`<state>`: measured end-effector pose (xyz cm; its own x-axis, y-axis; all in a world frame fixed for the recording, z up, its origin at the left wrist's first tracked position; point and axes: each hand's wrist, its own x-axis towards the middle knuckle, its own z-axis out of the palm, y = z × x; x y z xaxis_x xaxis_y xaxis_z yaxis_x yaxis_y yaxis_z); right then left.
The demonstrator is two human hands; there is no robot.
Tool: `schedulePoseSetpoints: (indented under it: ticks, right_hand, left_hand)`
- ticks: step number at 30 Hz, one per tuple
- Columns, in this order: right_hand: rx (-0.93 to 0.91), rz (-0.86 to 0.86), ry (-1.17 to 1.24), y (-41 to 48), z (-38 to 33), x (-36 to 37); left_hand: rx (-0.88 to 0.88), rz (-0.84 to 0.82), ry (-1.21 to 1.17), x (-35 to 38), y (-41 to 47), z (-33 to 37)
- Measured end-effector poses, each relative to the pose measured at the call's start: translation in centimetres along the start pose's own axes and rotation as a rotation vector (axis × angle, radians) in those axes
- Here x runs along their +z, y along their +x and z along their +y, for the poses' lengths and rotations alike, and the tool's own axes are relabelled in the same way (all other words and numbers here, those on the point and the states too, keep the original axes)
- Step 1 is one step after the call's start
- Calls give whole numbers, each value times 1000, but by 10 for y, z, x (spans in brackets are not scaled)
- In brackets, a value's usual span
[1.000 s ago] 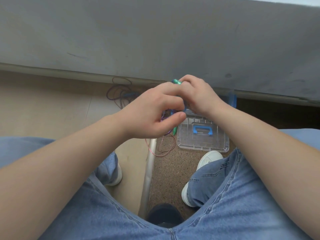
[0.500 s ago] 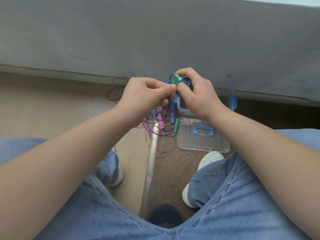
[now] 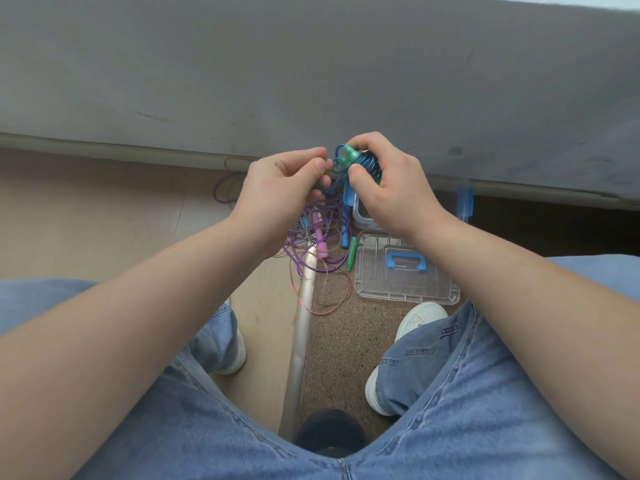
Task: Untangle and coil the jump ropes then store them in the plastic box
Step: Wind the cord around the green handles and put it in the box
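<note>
**Both hands on a coiled blue rope above the box**

The right hand [image 3: 391,188] grips a coiled blue jump rope [image 3: 367,164] with green handles, fingers curled round the bundle. The left hand [image 3: 280,188] pinches that rope's loose blue end just beside it. Below on the floor lies a tangle of purple ropes [image 3: 311,244] with a pink handle [image 3: 320,237]. Next to it stand the clear plastic box [image 3: 363,216], mostly hidden, and its lid [image 3: 405,275].

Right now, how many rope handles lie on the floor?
3: a pink handle, a blue handle and a green handle, all left of the lid. The tangle may hide more.
</note>
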<state>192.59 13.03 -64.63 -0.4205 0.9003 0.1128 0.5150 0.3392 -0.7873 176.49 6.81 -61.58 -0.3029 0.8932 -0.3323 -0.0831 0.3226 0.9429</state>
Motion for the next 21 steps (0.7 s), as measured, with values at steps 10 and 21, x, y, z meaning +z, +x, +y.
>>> schedulePoseSetpoints:
  ticks: [10,21]
  right_hand:
    - [2,-5,-17,0,1,1]
    - [-31,-60,-25,-4,-6,3]
  left_hand:
    - [-38,-14,83,7,4,-4]
    - [-43,100,-133,-1,3,1]
